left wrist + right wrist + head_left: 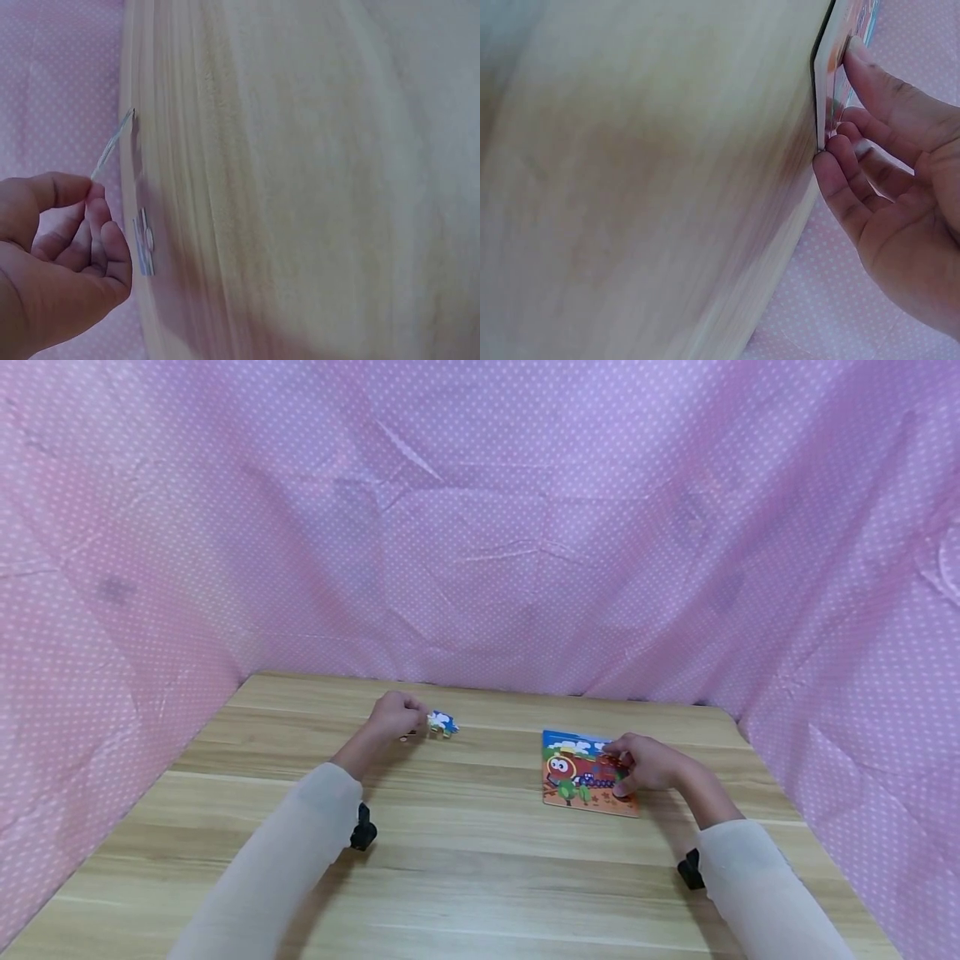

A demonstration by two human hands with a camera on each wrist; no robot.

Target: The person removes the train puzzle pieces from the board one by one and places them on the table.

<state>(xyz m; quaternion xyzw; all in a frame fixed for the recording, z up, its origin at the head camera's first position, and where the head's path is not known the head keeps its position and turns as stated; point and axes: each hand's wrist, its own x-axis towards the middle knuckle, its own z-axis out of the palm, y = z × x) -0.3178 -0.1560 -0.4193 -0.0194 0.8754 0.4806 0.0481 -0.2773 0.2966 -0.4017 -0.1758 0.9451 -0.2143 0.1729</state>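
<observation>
My left hand [399, 715] pinches a jigsaw piece [442, 722] by its edge, between thumb and fingertip. Blue, white and green show on the piece. In the left wrist view, that piece [111, 150] is tilted at the table's far edge, and another small piece [145, 241] lies just beneath the hand. A square jigsaw puzzle [572, 791] with a big-eyed cartoon caterpillar lies flat at the right. My right hand [651, 763] rests on its right side, thumb on the face and the little finger touching the board's edge [821, 105]. The hand hides part of the picture.
The light wood table [450, 885] stretches under both arms. A pink cloth with white dots [480, 552] hangs behind the table and down both sides. Black wrist devices [363, 831] sit under the sleeves.
</observation>
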